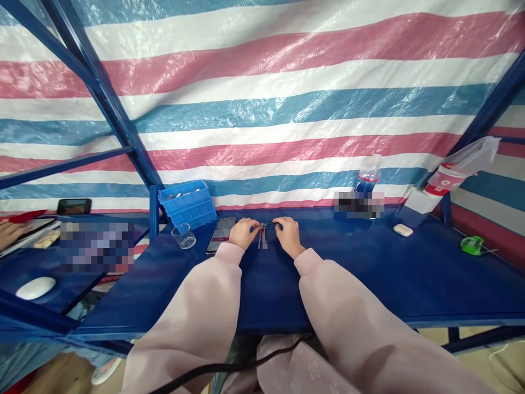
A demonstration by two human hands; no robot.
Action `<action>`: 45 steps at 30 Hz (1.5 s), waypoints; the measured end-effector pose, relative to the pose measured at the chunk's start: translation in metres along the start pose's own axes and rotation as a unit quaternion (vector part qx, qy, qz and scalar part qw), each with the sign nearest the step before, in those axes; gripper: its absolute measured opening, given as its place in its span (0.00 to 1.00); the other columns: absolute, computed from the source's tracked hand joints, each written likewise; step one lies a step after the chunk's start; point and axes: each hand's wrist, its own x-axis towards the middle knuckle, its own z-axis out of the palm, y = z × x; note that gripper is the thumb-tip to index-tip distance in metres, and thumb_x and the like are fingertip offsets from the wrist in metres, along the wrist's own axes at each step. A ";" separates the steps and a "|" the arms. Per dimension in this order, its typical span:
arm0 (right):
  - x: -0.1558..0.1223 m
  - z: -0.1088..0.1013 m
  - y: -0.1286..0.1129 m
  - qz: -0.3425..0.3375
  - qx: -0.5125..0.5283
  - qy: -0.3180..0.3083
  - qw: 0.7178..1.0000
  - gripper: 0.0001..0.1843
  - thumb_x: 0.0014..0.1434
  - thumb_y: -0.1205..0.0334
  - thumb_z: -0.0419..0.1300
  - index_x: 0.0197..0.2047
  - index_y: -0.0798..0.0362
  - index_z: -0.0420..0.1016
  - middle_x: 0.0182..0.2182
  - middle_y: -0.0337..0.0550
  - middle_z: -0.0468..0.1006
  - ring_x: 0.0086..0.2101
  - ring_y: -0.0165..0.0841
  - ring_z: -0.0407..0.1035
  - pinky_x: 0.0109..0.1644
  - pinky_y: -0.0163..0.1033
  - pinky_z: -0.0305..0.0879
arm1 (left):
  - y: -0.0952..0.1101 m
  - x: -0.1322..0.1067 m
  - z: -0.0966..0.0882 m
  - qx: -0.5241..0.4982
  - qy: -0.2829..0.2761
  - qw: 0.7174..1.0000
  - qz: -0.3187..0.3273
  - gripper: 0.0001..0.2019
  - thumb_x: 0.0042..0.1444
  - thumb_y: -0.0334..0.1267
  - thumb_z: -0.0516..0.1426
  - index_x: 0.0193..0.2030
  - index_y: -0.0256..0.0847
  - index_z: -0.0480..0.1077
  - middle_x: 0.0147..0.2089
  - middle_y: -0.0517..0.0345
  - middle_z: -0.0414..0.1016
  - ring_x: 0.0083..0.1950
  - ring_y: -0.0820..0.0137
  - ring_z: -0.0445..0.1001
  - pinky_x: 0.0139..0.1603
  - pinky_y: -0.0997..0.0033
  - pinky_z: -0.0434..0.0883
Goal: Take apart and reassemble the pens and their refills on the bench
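My left hand [245, 232] is closed in a pinch, its fingertips at the top of a few slim items on the blue table. What lies between those fingertips is too small to make out. Opposite it, my right hand [287, 235] pinches the end of a thin dark stick [269, 223] that points toward the left hand. Between the hands lie a narrow red strip [260, 238] and a grey metallic strip [264, 241], side by side and pointing toward me. Just left of my left hand, a phone [222, 232] rests face up with its screen lit.
Left of the phone are a clear plastic cup [184, 237] and a tilted blue divided bin [189, 205]. Toward the right stand a bottle [366, 178], a white earbud case [402, 230], a red cup [443, 181] and a green wrapper [471, 245]. Another person's hand [11, 234] shows far left.
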 end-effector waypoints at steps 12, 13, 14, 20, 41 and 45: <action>0.002 -0.001 0.005 0.011 -0.009 -0.009 1.000 0.15 0.53 0.74 0.51 0.38 0.51 0.75 0.37 0.41 0.75 0.41 0.34 0.65 0.46 0.40 0.55 | 0.003 -0.001 -0.002 -0.006 0.007 1.000 -0.011 0.10 0.55 0.40 0.52 0.37 0.44 0.74 0.38 0.58 0.74 0.42 0.69 0.69 0.42 0.72 0.65; 0.002 0.000 0.005 0.009 -0.006 -0.013 1.000 0.15 0.53 0.74 0.51 0.38 0.50 0.75 0.37 0.41 0.75 0.41 0.34 0.66 0.46 0.40 0.55 | 0.002 -0.002 -0.002 -0.006 0.006 1.000 -0.011 0.10 0.55 0.40 0.52 0.37 0.44 0.74 0.38 0.58 0.74 0.42 0.69 0.69 0.42 0.72 0.65; 0.002 0.000 0.005 0.007 -0.003 -0.015 1.000 0.15 0.53 0.74 0.51 0.38 0.50 0.75 0.38 0.41 0.75 0.41 0.34 0.66 0.46 0.40 0.55 | 0.002 -0.002 -0.001 -0.006 0.004 1.000 -0.010 0.10 0.55 0.40 0.52 0.37 0.45 0.73 0.37 0.58 0.74 0.42 0.69 0.69 0.41 0.72 0.65; 0.002 0.000 0.004 -0.009 0.007 -0.029 1.000 0.15 0.53 0.74 0.51 0.38 0.50 0.76 0.38 0.41 0.76 0.42 0.33 0.66 0.47 0.40 0.55 | 0.001 -0.002 0.000 -0.003 0.000 1.000 -0.004 0.09 0.55 0.39 0.52 0.37 0.45 0.73 0.37 0.59 0.74 0.41 0.69 0.69 0.40 0.73 0.65; 0.002 -0.001 0.003 -0.016 -0.010 -0.018 1.000 0.15 0.53 0.73 0.52 0.37 0.50 0.76 0.36 0.40 0.76 0.40 0.34 0.65 0.46 0.40 0.54 | 0.002 -0.003 -0.001 -0.011 0.000 1.000 -0.017 0.09 0.54 0.38 0.52 0.36 0.45 0.74 0.37 0.59 0.74 0.39 0.68 0.70 0.38 0.73 0.65; 0.002 0.002 0.003 -0.043 -0.004 -0.035 0.998 0.15 0.54 0.73 0.52 0.38 0.49 0.76 0.36 0.41 0.76 0.40 0.34 0.65 0.44 0.40 0.55 | 0.000 -0.002 0.003 -0.018 0.008 1.000 -0.003 0.08 0.54 0.38 0.53 0.36 0.45 0.74 0.36 0.59 0.74 0.39 0.69 0.70 0.37 0.73 0.65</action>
